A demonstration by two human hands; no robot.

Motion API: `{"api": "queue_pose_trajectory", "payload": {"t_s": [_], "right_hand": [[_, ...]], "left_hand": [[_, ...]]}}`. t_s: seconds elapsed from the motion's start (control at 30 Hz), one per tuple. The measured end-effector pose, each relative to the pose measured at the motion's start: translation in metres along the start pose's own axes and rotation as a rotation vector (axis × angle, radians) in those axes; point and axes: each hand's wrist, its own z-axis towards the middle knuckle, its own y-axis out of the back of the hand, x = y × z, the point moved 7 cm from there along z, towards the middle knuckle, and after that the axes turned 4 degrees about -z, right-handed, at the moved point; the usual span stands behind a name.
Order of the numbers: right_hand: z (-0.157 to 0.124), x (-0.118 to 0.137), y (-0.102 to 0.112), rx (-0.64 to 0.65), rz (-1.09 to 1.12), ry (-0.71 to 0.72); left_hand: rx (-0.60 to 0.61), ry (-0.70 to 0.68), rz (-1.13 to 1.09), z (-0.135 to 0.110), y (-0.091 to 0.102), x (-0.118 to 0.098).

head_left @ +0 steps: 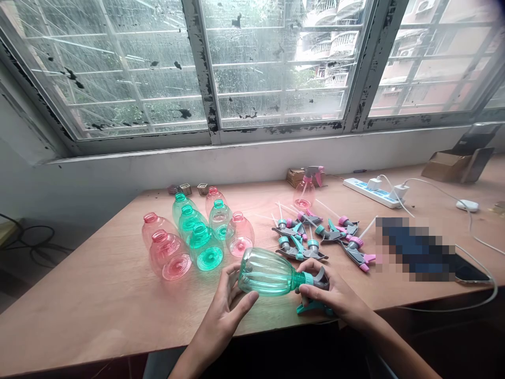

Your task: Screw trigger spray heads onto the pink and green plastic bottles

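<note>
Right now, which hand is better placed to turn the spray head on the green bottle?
Probably the right hand: it grips the spray head at the neck end, while the left hand cradles the green bottle near its base and could steady it.
</note>
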Motion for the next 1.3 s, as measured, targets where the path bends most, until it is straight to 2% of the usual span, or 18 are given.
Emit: {"api": "queue_pose_trajectory", "payload": {"t_s": [0.83,1.3], "right_hand": [[0.0011,-0.0013,0.0015,0.001,-0.023,0.006],[-0.0007,-0.0014,0.0023,-0.001,-0.018,-0.020]], "left_hand": [[0.037,0.013,0.005,0.0010,0.0014,0.0044],[0.016,0.015,0.012,-0.0002,0.0022,0.0033]]}}
